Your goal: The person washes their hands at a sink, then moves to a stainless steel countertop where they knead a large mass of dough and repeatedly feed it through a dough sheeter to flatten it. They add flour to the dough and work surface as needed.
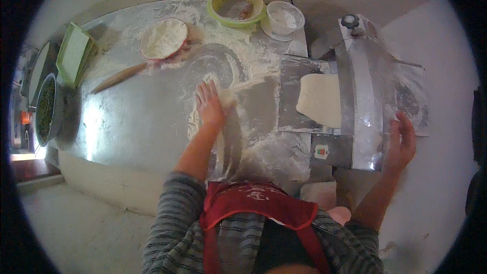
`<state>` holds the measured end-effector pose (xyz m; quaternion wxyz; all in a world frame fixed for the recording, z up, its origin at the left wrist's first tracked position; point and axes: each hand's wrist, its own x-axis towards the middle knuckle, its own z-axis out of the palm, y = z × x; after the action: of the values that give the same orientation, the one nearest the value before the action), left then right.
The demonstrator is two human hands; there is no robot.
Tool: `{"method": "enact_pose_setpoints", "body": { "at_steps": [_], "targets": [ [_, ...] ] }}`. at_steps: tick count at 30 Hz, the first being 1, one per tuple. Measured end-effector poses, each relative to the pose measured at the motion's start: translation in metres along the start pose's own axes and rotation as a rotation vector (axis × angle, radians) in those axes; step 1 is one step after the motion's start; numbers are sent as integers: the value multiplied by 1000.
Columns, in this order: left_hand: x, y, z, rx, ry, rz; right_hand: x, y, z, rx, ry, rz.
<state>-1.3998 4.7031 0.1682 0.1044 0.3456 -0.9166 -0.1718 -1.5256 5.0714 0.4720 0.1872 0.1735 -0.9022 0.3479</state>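
My left hand (210, 105) lies palm down with its fingers stretched out over loose flour (229, 97) on the metal worktable (152, 110). Nothing shows in its grasp. To the right stands a dough sheeter (367, 102), and a thick pale sheet of dough (320, 100) rests on its feed tray (289, 95), one end reaching the machine's body. My right hand (403, 139) is at the sheeter's far side, fingers bent near the outlet tray (412, 95). Its palm side is hidden, so I cannot tell whether it holds anything.
A wooden rolling pin (118, 78) lies near a bowl of flour (165, 40). Along the back edge stand a green basket (236, 22) and a clear plastic tub (295, 21). A green tray (74, 55) and a bowl of chopped greens (46, 110) are left. The sheeter has a switch (321, 152) and knob (350, 21).
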Motion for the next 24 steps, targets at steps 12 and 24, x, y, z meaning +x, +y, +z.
{"method": "enact_pose_setpoints", "body": {
  "at_steps": [12,24],
  "targets": [
    [-77,-15,-8,-56,-196,182,-65,27,228,-147,-464,-162],
    [-124,-40,-38,-462,-175,66,-46,49,313,-224,-564,28]
  ]
}}
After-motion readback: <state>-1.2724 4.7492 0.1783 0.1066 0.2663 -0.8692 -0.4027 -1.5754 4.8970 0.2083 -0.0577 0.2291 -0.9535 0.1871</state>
